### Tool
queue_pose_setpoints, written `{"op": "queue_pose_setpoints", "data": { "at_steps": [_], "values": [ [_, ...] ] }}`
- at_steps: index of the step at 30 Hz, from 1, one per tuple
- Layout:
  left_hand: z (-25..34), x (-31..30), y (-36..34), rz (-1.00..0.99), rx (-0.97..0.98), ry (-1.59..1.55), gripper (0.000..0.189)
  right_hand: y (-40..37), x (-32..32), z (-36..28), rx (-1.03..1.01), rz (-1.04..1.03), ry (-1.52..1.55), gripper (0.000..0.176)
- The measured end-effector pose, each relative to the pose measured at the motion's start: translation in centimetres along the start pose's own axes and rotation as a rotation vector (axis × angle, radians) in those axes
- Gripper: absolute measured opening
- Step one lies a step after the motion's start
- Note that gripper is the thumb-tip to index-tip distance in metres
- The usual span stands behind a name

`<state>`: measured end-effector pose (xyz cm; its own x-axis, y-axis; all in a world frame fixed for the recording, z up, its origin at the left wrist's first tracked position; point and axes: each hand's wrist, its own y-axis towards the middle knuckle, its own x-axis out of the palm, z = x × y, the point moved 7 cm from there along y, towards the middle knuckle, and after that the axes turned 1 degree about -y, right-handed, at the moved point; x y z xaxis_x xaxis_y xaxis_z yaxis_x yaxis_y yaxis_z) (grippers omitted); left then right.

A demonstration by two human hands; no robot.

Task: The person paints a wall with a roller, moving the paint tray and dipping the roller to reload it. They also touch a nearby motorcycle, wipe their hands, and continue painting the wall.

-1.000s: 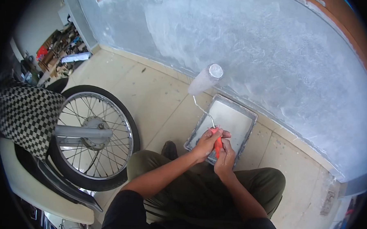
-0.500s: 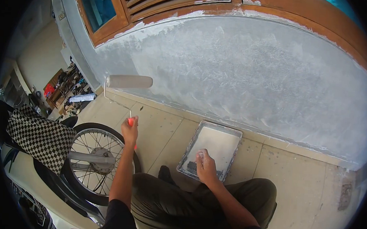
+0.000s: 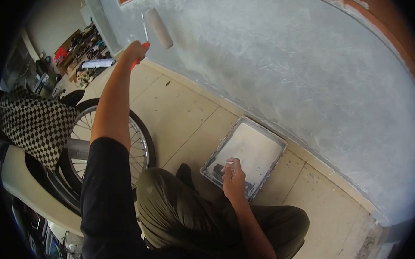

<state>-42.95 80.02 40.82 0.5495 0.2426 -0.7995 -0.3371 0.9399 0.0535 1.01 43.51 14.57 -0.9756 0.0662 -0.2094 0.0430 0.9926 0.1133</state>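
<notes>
My left hand (image 3: pixel 137 52), arm stretched forward, is closed around the red handle of a paint roller (image 3: pixel 159 28). The roller's beige-grey sleeve is tilted and lies at or close to the lower left of the grey wall (image 3: pixel 275 63); contact cannot be made out. My right hand (image 3: pixel 234 179) is over the near part of a paint tray (image 3: pixel 266 187), its fingers loosely bent and apart, with pale smears on them. Off-white paint covers most of the tray's inside, and a dark patch shows near my right fingers.
A motorcycle wheel (image 3: pixel 140 140) and a checkered cloth (image 3: pixel 36 122) are at the left. Beyond them lies a pile of assorted items (image 3: pixel 85 54). Tiled floor (image 3: pixel 180 114) runs along the wall's base. A wooden frame (image 3: pixel 401 40) borders the wall at upper right.
My left hand has moved forward and up, bringing the roller to the wall and turning its sleeve from level to steeply tilted. The right hand remains over the tray. The view has tipped downward.
</notes>
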Motion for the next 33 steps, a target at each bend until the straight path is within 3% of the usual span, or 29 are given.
{"op": "queue_pose_setpoints", "data": {
  "at_steps": [2,4,5,10,13,16,18,22,25,29,33],
  "values": [
    [3.1,-1.1,0.9,0.08,0.132,0.201,0.047,0.2,0.2,0.5,-0.001,0.019,0.051,0.016],
    [5.7,-1.6,2.1,0.158,0.121,0.355,0.046,0.2,1.0,0.7,0.013,-0.063,0.069,0.017],
    [6.3,-1.2,4.4,0.137,0.107,0.462,0.054,0.3,1.0,0.6,0.047,-0.065,0.094,0.017],
    [11.0,-0.3,1.5,0.101,0.108,0.647,0.056,0.8,0.8,-0.1,0.045,-0.05,0.168,0.02],
    [14.0,0.5,-4.5,0.061,0.146,0.635,0.042,0.6,0.2,-0.5,0.057,-0.043,0.187,0.019],
    [15.1,1.4,-8.2,0.034,0.234,0.676,0.047,0.7,-0.2,-1.0,0.008,0.008,0.195,0.017],
    [15.7,1.5,-12.0,0.073,0.306,0.495,0.065,0.8,-0.3,-1.0,-0.014,0.024,0.187,0.016],
    [19.2,4.1,-20.1,0.024,0.65,0.512,0.057,0.9,0.0,-1.1,-0.037,0.054,0.158,0.013],
    [22.7,6.4,-25.3,-0.093,0.722,0.428,0.054,0.6,0.2,-1.1,-0.064,0.054,0.132,0.013],
    [24.2,7.6,-27.4,-0.183,0.732,0.369,0.054,0.0,-0.8,-1.0,-0.088,0.088,0.089,0.011],
    [21.3,6.4,-22.9,-0.184,0.681,0.347,0.055,0.2,-1.8,-0.7,-0.056,0.098,0.043,0.01]
  ]
}}
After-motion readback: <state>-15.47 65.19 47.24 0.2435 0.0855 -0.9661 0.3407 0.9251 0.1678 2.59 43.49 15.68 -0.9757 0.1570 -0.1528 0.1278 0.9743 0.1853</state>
